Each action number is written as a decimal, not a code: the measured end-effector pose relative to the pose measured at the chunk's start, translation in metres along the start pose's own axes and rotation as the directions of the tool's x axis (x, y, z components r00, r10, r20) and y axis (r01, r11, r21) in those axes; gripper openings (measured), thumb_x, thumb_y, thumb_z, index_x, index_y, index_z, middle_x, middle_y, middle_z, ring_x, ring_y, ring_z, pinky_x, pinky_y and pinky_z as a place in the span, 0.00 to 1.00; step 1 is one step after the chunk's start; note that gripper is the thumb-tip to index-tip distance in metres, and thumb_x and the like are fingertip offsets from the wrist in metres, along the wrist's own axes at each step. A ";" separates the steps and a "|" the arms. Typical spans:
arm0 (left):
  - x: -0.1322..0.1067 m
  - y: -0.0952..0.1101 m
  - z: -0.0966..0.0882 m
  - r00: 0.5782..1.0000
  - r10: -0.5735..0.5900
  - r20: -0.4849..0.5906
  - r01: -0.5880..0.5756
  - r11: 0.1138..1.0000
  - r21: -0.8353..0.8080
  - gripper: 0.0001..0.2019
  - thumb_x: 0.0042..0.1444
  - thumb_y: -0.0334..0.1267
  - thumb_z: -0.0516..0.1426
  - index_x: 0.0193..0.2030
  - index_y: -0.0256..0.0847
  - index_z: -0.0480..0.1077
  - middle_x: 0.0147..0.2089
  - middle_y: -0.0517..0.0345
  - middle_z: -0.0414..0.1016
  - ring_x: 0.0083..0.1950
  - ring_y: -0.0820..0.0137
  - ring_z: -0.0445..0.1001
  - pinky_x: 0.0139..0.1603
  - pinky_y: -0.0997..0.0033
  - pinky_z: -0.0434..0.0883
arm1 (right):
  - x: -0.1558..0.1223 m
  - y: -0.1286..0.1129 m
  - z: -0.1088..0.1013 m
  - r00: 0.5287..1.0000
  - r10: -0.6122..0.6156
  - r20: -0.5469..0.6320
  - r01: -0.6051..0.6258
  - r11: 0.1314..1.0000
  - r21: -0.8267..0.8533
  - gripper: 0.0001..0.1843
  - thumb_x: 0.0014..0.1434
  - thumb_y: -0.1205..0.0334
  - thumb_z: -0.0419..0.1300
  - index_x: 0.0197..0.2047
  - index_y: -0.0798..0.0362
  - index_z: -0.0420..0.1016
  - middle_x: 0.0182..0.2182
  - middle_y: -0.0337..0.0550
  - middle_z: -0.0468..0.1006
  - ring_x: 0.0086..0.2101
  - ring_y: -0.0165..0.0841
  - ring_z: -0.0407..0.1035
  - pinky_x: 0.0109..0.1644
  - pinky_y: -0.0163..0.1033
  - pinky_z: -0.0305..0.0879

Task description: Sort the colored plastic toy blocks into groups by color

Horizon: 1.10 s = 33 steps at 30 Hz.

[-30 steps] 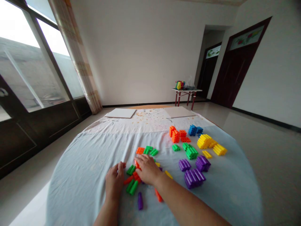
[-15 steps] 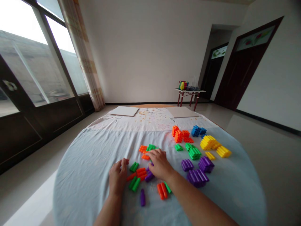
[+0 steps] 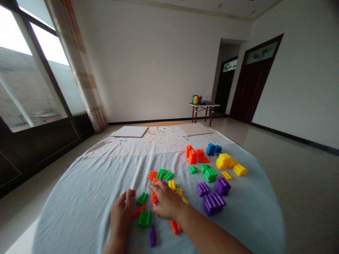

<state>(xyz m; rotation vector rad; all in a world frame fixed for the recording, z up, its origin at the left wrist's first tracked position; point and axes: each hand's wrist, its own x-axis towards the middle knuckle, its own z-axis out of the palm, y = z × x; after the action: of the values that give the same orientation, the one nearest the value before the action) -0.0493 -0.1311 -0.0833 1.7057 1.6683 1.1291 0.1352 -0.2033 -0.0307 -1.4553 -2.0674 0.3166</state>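
Loose plastic peg blocks lie on a round table under a pale blue cloth [image 3: 87, 197]. My right hand [image 3: 165, 203] rests over a small pile of them, its fingers curled around orange blocks [image 3: 154, 198]. Yellow blocks [image 3: 172, 185] lie just beyond it. My left hand [image 3: 120, 217] lies flat on the cloth with fingers stretched out, beside a green pair [image 3: 142, 198] and an orange piece [image 3: 138, 211]. More green blocks [image 3: 144, 217], a purple block [image 3: 153, 235] and orange blocks [image 3: 174, 227] lie nearer to me.
Sorted stacks stand to the right: orange [image 3: 192, 155], blue [image 3: 212, 149], yellow [image 3: 227, 162], green [image 3: 209, 173], purple [image 3: 213, 203]. Two white boards [image 3: 129, 131] lie at the table's far side. A small red-legged table [image 3: 202, 106] stands by dark doors.
My right hand reached out to the far orange and green blocks, then came back to the near pile. The left hand stayed flat. The view shifted.
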 end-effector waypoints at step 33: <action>-0.001 0.005 -0.002 1.000 -0.028 -0.008 0.028 0.999 0.026 0.24 0.51 0.57 0.46 0.32 0.42 0.75 0.38 0.52 0.78 0.44 0.58 0.74 0.48 0.62 0.68 | -0.041 0.010 -0.050 0.953 -0.050 0.300 0.079 0.993 -0.085 0.19 0.49 0.74 0.57 0.45 0.51 0.73 0.42 0.43 0.77 0.47 0.39 0.66 0.56 0.43 0.57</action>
<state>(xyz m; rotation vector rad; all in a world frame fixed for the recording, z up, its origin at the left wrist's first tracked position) -0.0478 -0.1327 -0.0787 1.6910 1.7137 1.1066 0.1817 -0.2443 -0.0088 -1.4649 -2.3949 0.4376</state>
